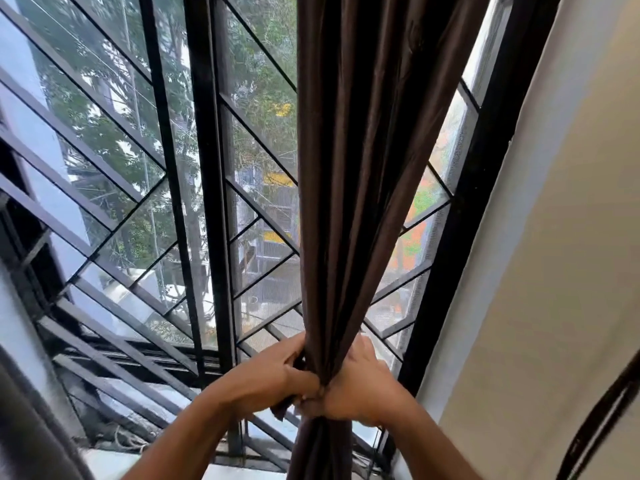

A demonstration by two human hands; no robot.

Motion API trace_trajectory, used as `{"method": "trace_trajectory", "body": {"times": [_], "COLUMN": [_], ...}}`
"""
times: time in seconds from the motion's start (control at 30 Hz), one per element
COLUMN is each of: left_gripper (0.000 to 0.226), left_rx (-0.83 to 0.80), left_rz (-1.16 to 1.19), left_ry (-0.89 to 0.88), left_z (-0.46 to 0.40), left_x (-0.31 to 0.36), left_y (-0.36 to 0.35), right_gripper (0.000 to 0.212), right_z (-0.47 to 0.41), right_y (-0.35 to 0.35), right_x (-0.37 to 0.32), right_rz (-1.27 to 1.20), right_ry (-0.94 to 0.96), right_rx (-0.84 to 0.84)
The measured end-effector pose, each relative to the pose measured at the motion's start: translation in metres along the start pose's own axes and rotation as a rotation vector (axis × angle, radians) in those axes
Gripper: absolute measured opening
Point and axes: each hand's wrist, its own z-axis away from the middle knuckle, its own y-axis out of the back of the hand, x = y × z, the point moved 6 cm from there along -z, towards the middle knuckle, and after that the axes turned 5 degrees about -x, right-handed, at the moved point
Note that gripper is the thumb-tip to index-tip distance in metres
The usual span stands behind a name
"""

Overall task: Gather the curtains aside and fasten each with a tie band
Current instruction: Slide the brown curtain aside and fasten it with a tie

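Soft, slippery brown curtain bunches easily at its narrowed waist; left hand and right hand close around it, pinching a dark tie band end

- The curtain is dark brown with a slight sheen, hanging in long vertical folds before the right part of the window.
- It is gathered into a narrow bunch low down, spreading wider above and falling loose below.
- A dark strip, apparently the tie band, pokes out at the bunch's left side.
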Motion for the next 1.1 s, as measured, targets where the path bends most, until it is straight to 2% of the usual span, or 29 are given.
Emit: {"method": "trace_trajectory", "body": {"times": [0.07, 0.13, 0.2, 0.27, 0.33, 0.4, 0.5, 0.57, 0.6, 0.67, 0.73, 0.8, 0.9, 0.93, 1.0, 1.07, 1.1], "left_gripper": [0.03, 0.021, 0.014, 0.014, 0.014, 0.017, 0.032, 0.038, 0.041, 0.047, 0.052, 0.06, 0.073, 0.077, 0.082, 0.076, 0.069], "left_rx": [0.028, 0.061, 0.078, 0.054, 0.01, 0.023, 0.188, 0.414, 0.523, 0.696, 0.774, 0.746, 0.707, 0.696, 0.656, 0.603, 0.569], "left_rz": [0.017, 0.03, 0.021, 0.036, 0.031, -0.049, -0.394, -0.669, -0.725, -0.646, -0.57, -0.632, -0.824, -0.901, -0.975, -0.79, -0.581], "left_ry": [-0.012, -0.025, -0.083, -0.106, -0.078, -0.042, -0.087, 0.004, 0.042, 0.011, 0.022, 0.129, 0.273, 0.304, 0.367, 0.385, 0.362], "left_z": [-0.003, -0.004, -0.006, -0.008, -0.007, -0.007, -0.008, -0.001, 0.002, 0.008, 0.007, 0.002, 0.004, 0.005, 0.008, 0.009, 0.011], "left_x": [-0.004, -0.008, -0.014, -0.019, -0.017, -0.011, 0.006, 0.015, 0.017, 0.018, 0.014, 0.007, 0.006, 0.011, 0.017, 0.013, 0.008], "left_y": [0.003, 0.008, 0.013, 0.015, 0.014, 0.012, 0.007, 0.001, -0.001, -0.003, 0.001, 0.004, 0.005, 0.003, -0.005, -0.01, -0.013], "right_gripper": [0.108, 0.098, 0.089, 0.069, 0.056, 0.053, 0.044, 0.035, 0.034, 0.036, 0.042, 0.044, 0.029, 0.03, 0.044, 0.06, 0.061], "right_z": [0.01, 0.011, 0.012, 0.013, 0.014, 0.013, 0.009, 0.01, 0.011, 0.016, 0.026, 0.035, 0.051, 0.056, 0.065, 0.069, 0.07], "right_y": [0.01, 0.016, 0.022, 0.027, 0.037, 0.042, 0.041, 0.046, 0.049, 0.051, 0.046, 0.031, 0.013, 0.01, 0.005, 0.001, -0.002], "right_x": [-0.01, -0.012, -0.009, -0.006, -0.003, -0.002, -0.007, -0.009, -0.011, -0.01, -0.011, -0.016, -0.026, -0.027, -0.031, -0.032, -0.033], "right_rz": [0.087, 0.106, 0.107, 0.006, 0.004, 0.083, 0.301, 0.332, 0.328, 0.279, 0.216, 0.203, 0.206, 0.207, 0.199, 0.163, 0.142], "right_ry": [-0.02, 0.019, 0.104, 0.211, 0.175, 0.067, -0.052, -0.112, -0.135, -0.202, -0.256, -0.246, -0.212, -0.201, -0.197, -0.208, -0.22], "right_rx": [0.049, 0.084, 0.027, -0.047, -0.006, 0.055, 0.154, 0.241, 0.263, 0.298, 0.327, 0.324, 0.403, 0.438, 0.446, 0.414, 0.386]}}
